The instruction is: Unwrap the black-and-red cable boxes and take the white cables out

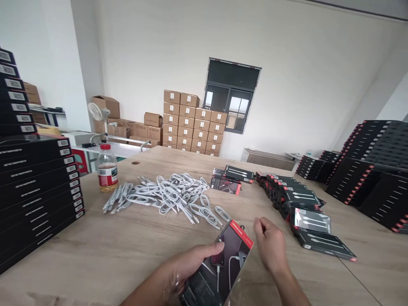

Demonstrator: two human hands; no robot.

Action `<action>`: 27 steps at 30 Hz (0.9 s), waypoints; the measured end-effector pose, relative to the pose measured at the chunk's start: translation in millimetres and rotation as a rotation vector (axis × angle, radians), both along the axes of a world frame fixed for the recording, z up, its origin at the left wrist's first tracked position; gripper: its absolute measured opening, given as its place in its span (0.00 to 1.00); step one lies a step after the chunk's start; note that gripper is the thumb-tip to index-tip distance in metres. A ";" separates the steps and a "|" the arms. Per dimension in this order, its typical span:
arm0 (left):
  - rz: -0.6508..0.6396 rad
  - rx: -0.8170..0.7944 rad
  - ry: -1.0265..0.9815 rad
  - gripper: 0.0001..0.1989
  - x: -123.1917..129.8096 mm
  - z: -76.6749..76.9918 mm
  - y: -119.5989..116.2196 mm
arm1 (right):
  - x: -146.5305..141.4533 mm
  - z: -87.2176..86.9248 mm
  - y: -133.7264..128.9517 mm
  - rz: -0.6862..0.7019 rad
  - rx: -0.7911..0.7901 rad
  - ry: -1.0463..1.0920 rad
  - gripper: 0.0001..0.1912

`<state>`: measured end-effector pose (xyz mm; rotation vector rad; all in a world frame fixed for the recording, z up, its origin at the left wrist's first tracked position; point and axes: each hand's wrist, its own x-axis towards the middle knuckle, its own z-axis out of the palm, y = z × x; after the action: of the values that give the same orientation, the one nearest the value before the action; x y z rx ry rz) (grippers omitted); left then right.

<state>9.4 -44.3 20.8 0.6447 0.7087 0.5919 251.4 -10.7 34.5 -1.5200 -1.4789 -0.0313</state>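
Bare L hand (195, 260), R hand (270, 245), w/ bare forearms (288, 285)

There are two hands, one left hand (194, 261) and one right hand (270, 243), and one printed box (234, 255) between the left one's fingers and thumb. The table (127, 246) carries one bottle (107, 172), one round hole (135, 162) and one heap of white cables (174, 193), probably dozens, though too tangled to count. Beyond are one fan (95, 111), one window (232, 95) and four columns of labelled cartons (188, 121).
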 end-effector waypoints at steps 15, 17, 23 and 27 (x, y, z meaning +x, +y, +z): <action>0.047 0.220 -0.200 0.26 -16.2 28.7 8.0 | -43.2 7.4 -10.8 0.630 -0.298 1.283 0.20; 0.150 0.201 -0.099 0.22 -13.2 25.9 9.4 | -49.4 13.4 -16.8 0.762 -0.344 1.555 0.24; 0.329 0.397 -0.023 0.19 5.4 16.8 9.6 | -64.2 6.7 -20.9 0.822 -0.551 1.689 0.26; 0.481 0.429 -0.100 0.20 6.6 16.9 15.9 | -67.0 -3.9 -18.6 0.750 -0.568 1.413 0.24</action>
<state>16.0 -28.5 37.7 0.8387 0.6488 1.2343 184.4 -29.4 30.6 -0.8103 -0.7281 1.6489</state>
